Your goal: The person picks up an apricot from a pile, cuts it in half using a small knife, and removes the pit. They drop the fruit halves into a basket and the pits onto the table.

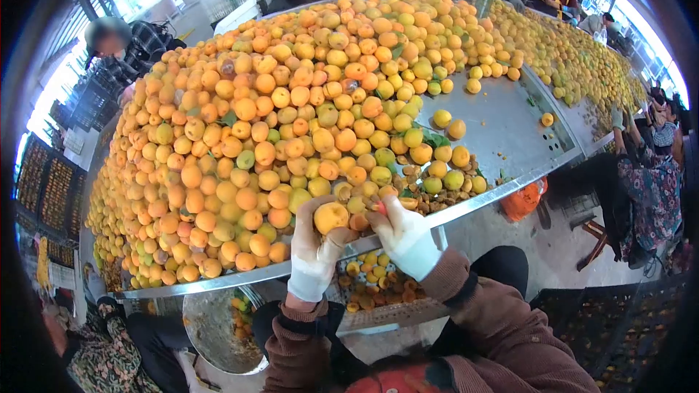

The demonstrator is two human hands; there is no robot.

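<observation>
My left hand (314,251), in a white glove with brown sleeve, holds a yellow-orange apricot (331,218) between thumb and fingers above the table's front rim. Just right of it, my right hand (408,236), also gloved, has its fingers pinched together; a small red thing (380,208) shows at the fingertips, too hidden to name. A large heap of apricots (247,131) rises directly beyond both hands. Pits and scraps (455,198) lie on the metal table (502,124) to the right of my right hand.
Below the rim, a crate (393,314) holds apricot pieces, with a metal bucket (222,331) to its left. An orange bag (523,200) sits on the floor at the right. Co-workers sit around the table, and dark crates (619,327) stand at the lower right.
</observation>
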